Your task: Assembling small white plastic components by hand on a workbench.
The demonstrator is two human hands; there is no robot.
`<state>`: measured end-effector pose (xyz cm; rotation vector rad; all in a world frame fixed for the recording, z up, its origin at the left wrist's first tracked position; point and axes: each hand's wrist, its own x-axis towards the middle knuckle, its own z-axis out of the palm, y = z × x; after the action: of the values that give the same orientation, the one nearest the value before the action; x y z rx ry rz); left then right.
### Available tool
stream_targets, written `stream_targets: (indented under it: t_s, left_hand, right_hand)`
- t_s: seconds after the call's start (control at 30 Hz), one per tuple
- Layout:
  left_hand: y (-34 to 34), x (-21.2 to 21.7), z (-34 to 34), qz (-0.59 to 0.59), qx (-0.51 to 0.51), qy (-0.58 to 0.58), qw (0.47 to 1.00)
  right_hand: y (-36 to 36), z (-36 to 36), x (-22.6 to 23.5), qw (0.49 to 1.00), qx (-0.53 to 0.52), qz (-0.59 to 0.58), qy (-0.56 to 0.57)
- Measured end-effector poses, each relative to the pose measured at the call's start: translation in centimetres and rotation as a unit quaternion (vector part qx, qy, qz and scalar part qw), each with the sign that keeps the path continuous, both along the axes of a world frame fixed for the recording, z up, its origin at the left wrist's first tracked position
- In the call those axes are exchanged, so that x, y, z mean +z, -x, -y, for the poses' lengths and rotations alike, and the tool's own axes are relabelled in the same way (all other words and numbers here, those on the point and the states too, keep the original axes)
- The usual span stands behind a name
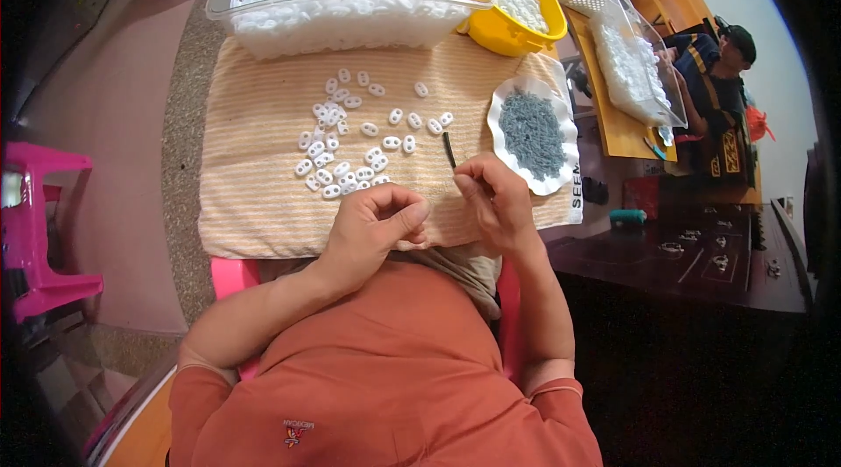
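Observation:
My right hand pinches a short, thin black rod-like tool between thumb and fingers, its far end pointing away from me over the towel. To its left, my left hand is closed, thumb pressed to the curled index finger; anything inside is too small or hidden to make out. Just beyond the left hand, several small white oval plastic pieces with two holes lie scattered on the striped towel. A white wavy-rimmed dish heaped with tiny grey-blue parts sits right of my right hand.
A large clear bin full of white pieces stands at the towel's far edge, beside a yellow basin. Farther right, another person sits behind a second clear bin. A pink stool stands at left.

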<state>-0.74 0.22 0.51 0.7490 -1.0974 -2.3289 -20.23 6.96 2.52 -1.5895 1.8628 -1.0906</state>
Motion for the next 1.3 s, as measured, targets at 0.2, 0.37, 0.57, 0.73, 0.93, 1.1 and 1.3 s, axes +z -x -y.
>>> stream_targets:
  t_s: [0.2,0.37,0.57,0.73,0.93,1.1,1.3]
  left_hand:
    - [0.0,-0.3,0.1,0.004,0.004,-0.025,1.0]
    - [-0.1,-0.1,0.2,0.002,0.0,-0.047,0.999]
    - [-0.1,0.2,0.3,0.01,0.002,-0.051,0.999]
    - [-0.1,0.5,0.3,0.021,0.003,-0.057,0.998]
    - [0.0,0.2,0.2,0.007,0.002,-0.057,0.998]
    - [-0.1,0.3,0.3,0.013,0.005,-0.061,0.998]
    - [-0.1,0.0,0.1,-0.005,0.011,-0.05,0.999]
  right_hand:
    - [0.9,2.2,0.3,0.986,0.066,-0.154,-0.014]
    - [0.8,3.6,-0.3,0.969,0.051,-0.238,-0.041]
    - [0.0,5.2,-0.4,0.968,0.047,-0.247,-0.027]
    - [-0.1,6.0,-1.2,0.964,0.058,-0.257,-0.024]
    - [-0.2,5.9,-1.9,0.951,0.051,-0.301,-0.046]
    - [0.3,5.0,-2.1,0.965,0.017,-0.25,0.079]
    - [-0.9,1.6,0.1,0.993,0.078,0.089,0.009]
